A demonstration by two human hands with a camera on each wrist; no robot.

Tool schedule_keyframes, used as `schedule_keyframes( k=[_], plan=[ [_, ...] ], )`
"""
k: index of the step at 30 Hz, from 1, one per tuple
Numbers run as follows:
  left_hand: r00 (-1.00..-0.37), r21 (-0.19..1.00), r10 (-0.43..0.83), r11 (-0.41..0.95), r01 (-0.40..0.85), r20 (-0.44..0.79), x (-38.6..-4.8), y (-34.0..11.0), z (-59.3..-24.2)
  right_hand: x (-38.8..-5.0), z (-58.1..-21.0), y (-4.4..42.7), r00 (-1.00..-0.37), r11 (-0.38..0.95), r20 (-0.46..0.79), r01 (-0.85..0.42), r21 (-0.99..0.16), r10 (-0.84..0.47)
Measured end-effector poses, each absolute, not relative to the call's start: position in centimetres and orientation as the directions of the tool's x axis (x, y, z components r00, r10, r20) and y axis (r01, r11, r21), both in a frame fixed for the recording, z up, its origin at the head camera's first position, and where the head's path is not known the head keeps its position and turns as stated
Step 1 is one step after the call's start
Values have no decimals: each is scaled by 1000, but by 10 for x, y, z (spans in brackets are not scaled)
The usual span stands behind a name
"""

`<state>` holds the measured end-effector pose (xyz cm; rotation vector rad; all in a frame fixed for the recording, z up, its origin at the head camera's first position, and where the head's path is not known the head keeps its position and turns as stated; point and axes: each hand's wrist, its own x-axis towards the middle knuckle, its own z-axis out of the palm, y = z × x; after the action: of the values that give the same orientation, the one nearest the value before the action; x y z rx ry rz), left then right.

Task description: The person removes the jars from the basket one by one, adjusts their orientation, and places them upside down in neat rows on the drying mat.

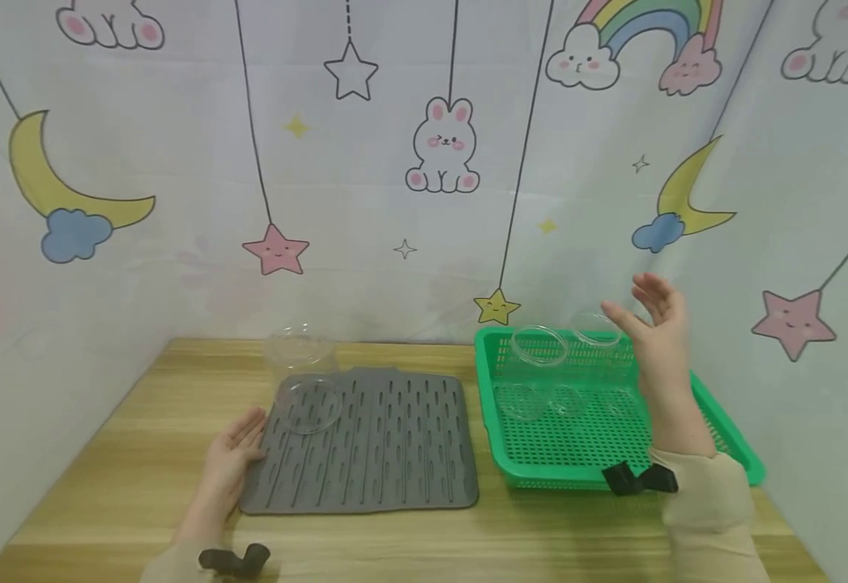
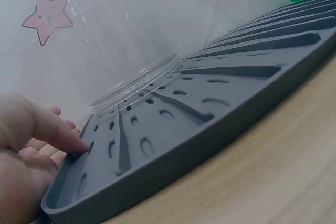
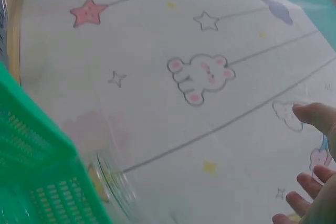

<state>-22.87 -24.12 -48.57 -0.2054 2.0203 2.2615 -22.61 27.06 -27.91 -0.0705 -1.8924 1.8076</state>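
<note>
Evidently the left hand (image 1: 232, 457) serves as a steadying stop: it lies along the left edge of the grey mat (image 1: 402, 453), thumb resting over the low lip, the other fingers extended loosely outside it and pinching nothing that shows. A clear container (image 1: 309, 397) stands on the mat's far left part, where the ribs and slots probably keep it from sliding. Whether it is upright or upside down is hard to tell.

The right hand (image 1: 658, 344) is raised over the right part of the green basket (image 1: 540, 471), fingers spread, thumb well apart, gripping nothing. Clear cups (image 1: 536, 376) sit inside the basket, fenced by its walls; their transparency makes an exact count uncertain.

As for edges, a narrow strip of worktop (image 1: 139, 421) separates mat and basket, with wider wood to the mat's left and in front. Behind, the printed backdrop (image 1: 372, 202) rises close to both, so room toward the rear looks tight, while above the basket it is generous.
</note>
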Motion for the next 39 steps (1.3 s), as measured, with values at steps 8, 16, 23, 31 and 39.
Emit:
schedule_keyframes(
  k=[8, 16, 23, 31, 39],
  plan=[
    [-983, 977, -11, -115, -179, -182, -229, -240, -485, -236, -294, 333, -828, 229, 228, -124, -965, 512],
    [-983, 977, -1, -116, -181, -182, -229, -241, -487, -247, -319, 378, -919, 400, 156, 2, -916, 362],
    [-982, 975, 1, -114, -188, -190, -231, -241, -487, -254, -336, 408, -988, 496, 12, 67, -866, 154],
    [-984, 978, 4, -109, -179, -179, -229, -242, -487, -266, -344, 423, -993, 564, -114, 114, -818, 37],
    [-985, 979, 4, -109, -174, -175, -229, -242, -488, -275, -361, 434, -983, 557, -179, 169, -813, 38]
  ],
)
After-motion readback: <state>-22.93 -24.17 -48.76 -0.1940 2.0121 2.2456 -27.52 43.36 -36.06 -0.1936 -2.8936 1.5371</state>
